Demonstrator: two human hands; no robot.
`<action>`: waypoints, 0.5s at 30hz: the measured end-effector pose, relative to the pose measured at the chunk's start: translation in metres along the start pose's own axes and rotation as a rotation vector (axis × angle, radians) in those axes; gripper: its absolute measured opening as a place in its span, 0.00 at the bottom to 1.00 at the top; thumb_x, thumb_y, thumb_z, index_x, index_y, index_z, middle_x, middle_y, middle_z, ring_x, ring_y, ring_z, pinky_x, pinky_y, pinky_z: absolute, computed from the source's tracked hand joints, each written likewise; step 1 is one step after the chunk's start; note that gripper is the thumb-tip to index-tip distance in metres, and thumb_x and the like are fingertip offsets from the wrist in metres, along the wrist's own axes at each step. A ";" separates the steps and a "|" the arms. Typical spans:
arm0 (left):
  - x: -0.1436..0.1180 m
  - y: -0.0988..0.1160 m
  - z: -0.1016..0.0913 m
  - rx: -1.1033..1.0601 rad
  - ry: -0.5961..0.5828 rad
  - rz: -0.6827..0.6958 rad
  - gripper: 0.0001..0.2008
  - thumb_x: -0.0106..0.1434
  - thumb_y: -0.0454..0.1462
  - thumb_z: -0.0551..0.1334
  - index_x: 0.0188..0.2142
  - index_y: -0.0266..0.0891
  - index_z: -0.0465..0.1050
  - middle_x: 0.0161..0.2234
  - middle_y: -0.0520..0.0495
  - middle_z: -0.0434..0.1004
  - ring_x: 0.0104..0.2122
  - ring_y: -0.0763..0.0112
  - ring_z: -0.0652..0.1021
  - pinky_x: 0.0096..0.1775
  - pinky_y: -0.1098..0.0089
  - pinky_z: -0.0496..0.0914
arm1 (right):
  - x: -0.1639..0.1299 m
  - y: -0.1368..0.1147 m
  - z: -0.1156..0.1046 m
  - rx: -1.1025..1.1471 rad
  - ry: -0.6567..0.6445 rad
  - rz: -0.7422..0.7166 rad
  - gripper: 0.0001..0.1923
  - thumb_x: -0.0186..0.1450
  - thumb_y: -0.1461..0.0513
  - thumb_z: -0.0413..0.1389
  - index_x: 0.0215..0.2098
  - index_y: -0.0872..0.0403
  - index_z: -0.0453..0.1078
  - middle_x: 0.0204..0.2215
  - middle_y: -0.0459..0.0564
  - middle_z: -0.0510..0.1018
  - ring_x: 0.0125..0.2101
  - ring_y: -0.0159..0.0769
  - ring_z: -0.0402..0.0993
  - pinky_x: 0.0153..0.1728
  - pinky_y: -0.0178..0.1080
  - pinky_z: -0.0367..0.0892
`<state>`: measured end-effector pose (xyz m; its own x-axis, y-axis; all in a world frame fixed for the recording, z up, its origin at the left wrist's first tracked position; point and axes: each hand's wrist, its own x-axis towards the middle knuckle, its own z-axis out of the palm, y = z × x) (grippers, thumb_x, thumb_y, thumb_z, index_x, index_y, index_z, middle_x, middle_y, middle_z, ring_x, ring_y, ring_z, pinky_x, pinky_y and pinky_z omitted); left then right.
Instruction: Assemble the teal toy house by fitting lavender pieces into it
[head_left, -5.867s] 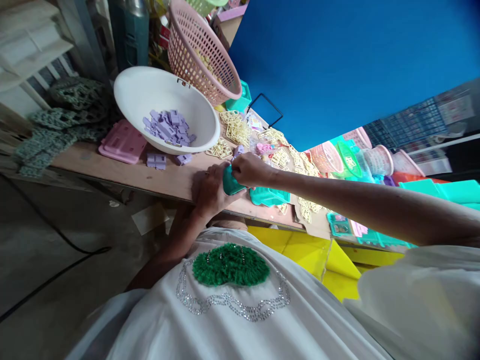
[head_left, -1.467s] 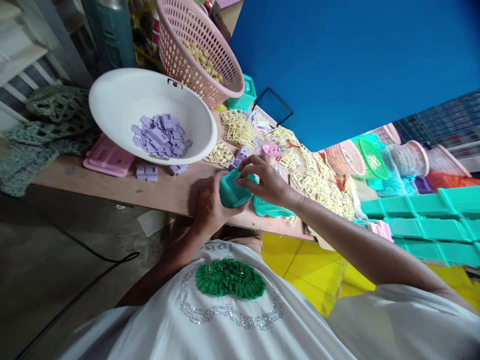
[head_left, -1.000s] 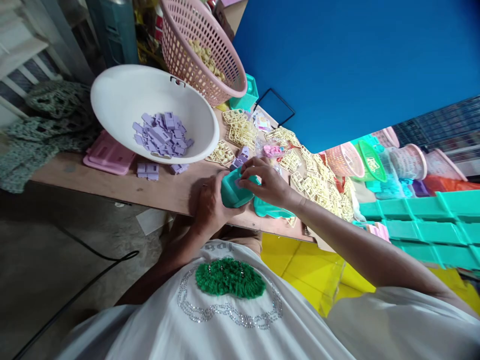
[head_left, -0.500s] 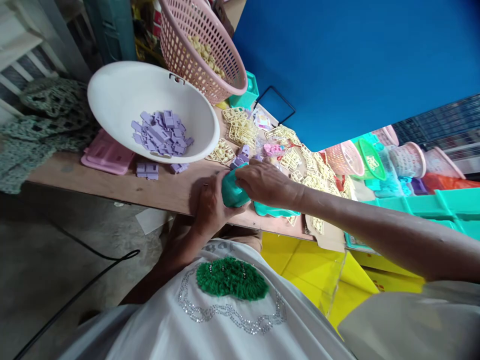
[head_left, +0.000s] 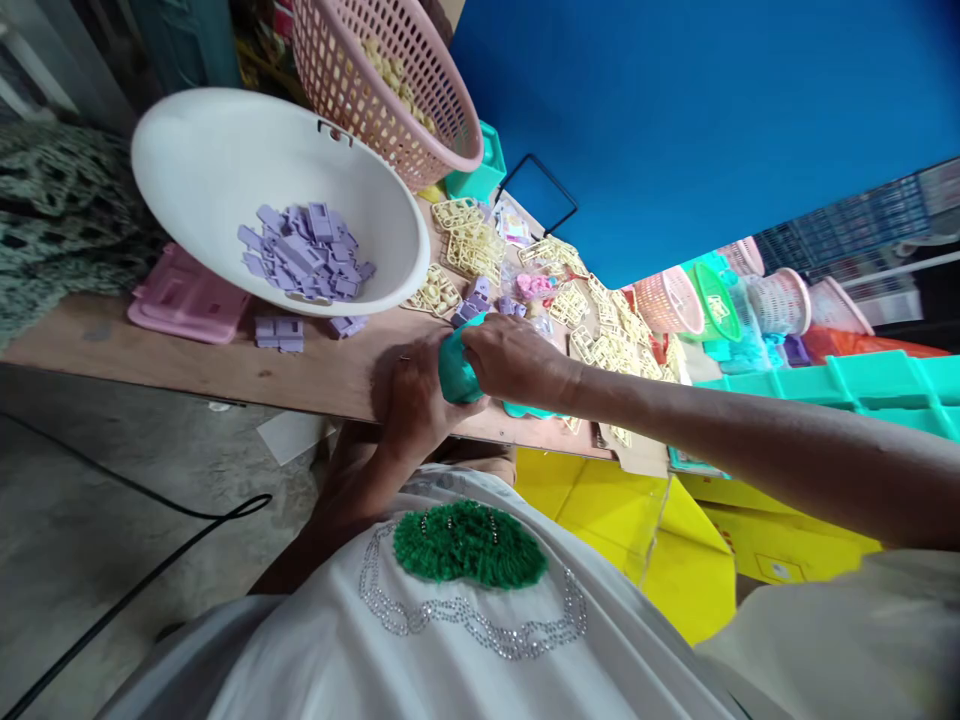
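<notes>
Your left hand (head_left: 409, 395) cups the teal plastic piece (head_left: 454, 368) at the table (head_left: 315, 370) edge | your right hand (head_left: 514, 358) closes over its top, forearm stretched in from the right | no readable writing | white bowl (head_left: 187, 170) of purple parts (head_left: 304, 250) just left.

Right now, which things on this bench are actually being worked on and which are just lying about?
In hand:
- teal plastic piece, gripped by left hand, pressed by right hand

Lying about:
- white bowl of purple clips
- pink basket
- yellow frames
- pink tray
- second teal piece, beneath right hand
</notes>
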<state>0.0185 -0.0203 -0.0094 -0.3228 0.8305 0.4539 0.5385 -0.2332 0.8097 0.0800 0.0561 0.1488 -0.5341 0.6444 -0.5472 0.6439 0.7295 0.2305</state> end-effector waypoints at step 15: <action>0.001 -0.001 0.005 0.023 0.057 0.009 0.41 0.57 0.55 0.74 0.61 0.36 0.64 0.53 0.30 0.80 0.50 0.45 0.83 0.52 0.52 0.76 | 0.017 0.016 -0.024 -0.030 -0.157 -0.073 0.14 0.71 0.67 0.54 0.43 0.62 0.82 0.40 0.61 0.86 0.36 0.38 0.78 0.33 0.38 0.58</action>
<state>0.0217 -0.0168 -0.0111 -0.3614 0.7978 0.4827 0.5591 -0.2289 0.7969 0.0685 0.0841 0.1623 -0.4855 0.5475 -0.6815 0.5888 0.7810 0.2080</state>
